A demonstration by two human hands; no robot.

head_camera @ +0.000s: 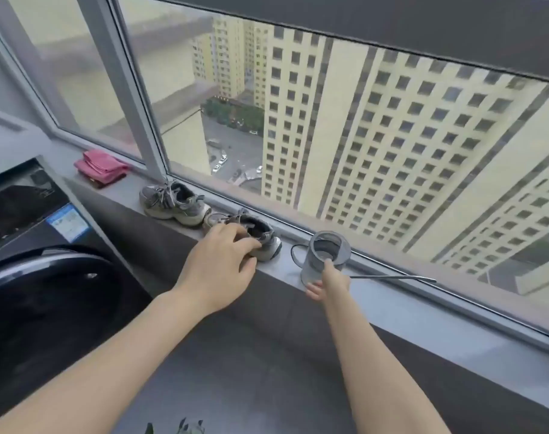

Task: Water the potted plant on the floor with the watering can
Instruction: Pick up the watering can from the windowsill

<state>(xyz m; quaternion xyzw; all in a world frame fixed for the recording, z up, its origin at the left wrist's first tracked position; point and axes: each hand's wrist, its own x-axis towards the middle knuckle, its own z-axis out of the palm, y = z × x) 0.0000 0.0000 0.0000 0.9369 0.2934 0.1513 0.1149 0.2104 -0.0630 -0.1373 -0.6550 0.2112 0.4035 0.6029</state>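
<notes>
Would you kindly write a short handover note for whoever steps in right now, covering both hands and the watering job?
Left hand: open, fingers resting on the nearer sneaker on the windowsill; it holds nothing.
Right hand: gripping the watering can, thumb over the rim, fingers round the near side.
Watering can: standing upright on the sill, its thin spout pointing right along the window.
Potted plant: only a few leaf tips show at the bottom edge, below the sill.
Done: can grasped.
Left: lift the can off the sill, bring it down over the plant, pour.
</notes>
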